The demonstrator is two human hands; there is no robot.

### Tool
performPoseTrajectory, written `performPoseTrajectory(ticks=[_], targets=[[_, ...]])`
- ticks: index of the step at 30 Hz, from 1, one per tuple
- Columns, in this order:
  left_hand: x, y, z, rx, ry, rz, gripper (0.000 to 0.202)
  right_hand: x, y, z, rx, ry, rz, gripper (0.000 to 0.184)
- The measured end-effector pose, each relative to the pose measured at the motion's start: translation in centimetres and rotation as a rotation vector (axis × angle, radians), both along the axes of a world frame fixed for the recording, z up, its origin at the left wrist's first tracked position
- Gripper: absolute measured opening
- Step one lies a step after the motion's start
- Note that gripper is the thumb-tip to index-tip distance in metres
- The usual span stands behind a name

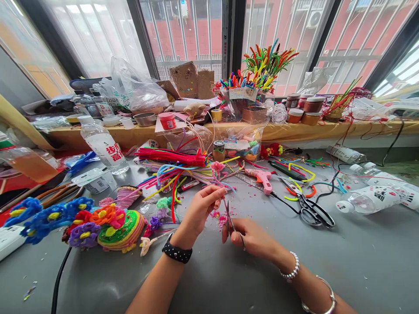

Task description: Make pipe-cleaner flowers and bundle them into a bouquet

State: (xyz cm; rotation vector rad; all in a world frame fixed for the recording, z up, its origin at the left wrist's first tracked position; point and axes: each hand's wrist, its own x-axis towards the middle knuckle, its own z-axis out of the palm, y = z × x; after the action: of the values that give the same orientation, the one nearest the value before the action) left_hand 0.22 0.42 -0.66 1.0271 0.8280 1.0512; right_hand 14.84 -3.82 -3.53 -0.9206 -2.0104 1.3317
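I've got L hand (pixel 202 206) in view, fingers pinching the stem of a pink flower (pixel 217 167), bloom up, just left of the glue gun (pixel 262 178). R hand (pixel 251 234), nearer the cam than the glue gun, has fingers gripping small scissors (pixel 229 216); blades pt up by the stem, can't tell if touching. Pink scraps (pixel 222 222) on the table (pixel 360 253), nearer cam & left of the glue gun. Big scissors (pixel 303 199) right of it, red pipe cleaners (pixel 172 157) left.

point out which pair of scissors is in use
The small pair, held in the right hand; the larger, black-handled pair lies on the table, with no hand on it.
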Motion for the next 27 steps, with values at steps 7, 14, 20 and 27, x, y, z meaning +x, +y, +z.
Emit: performPoseTrajectory(ticks=[7,14,20,27], targets=[[0.14,-0.10,-0.15,-0.019,-0.005,-0.051,0.013,0.04,-0.06,-0.07,-0.020,-0.033,0.017,0.065],[0.15,-0.01,-0.13,-0.104,-0.093,-0.045,0.012,0.01,-0.06,-0.50,-0.040,-0.090,0.011,0.066],[0.31,-0.07,-0.25,-0.128,-0.139,-0.036,0.012,-0.34,-0.05,-0.58,-0.022,-0.077,-0.005,0.067],[0.45,-0.01,-0.14,-0.157,-0.154,0.017,0.015,-0.30,-0.06,-0.76,-0.030,-0.021,-0.064,0.066]])
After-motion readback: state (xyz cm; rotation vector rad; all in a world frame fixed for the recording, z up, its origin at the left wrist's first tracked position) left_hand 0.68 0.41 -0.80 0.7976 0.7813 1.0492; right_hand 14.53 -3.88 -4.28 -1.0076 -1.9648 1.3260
